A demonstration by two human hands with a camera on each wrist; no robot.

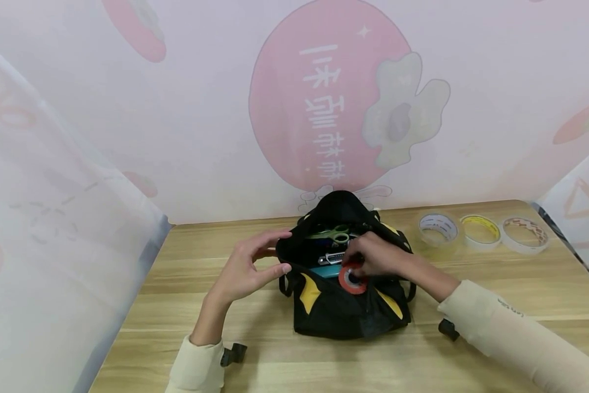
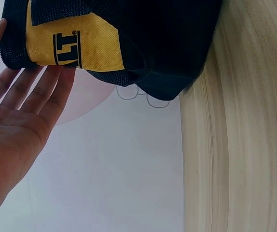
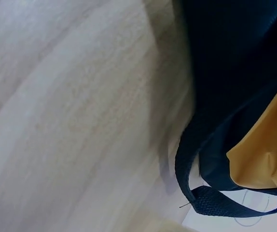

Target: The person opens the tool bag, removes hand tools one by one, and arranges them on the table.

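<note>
We see a wood-grained table (image 1: 186,278), and near its middle stands a black bag (image 1: 331,316) with yellow panels, its mouth gaping upward. Our left hand (image 1: 247,267) spans the bag's left end, thumb well apart from the fingers, holding the rim between them. Our right hand (image 1: 380,256) reaches over the right side, its fingers bent and clamped at the tips on a red tape roll. Beyond the bag to the right, three wider rolls stand in a row: a white-cored roll (image 1: 452,230), a yellow-lined roll (image 1: 481,221) and a clear roll (image 1: 541,236). Inside the bag we make out green-handled scissors (image 1: 340,236), lying roughly crosswise, and a teal piece (image 1: 326,271) by the front rim. The red tape roll (image 1: 345,283) sits at that front edge, just below and left of the right hand, clearly the nearer one; being round, it has no long axis, and its flat face tilts up toward us. Smallest to show, a box cutter (image 1: 329,258) lies crosswise behind the teal piece.
</note>
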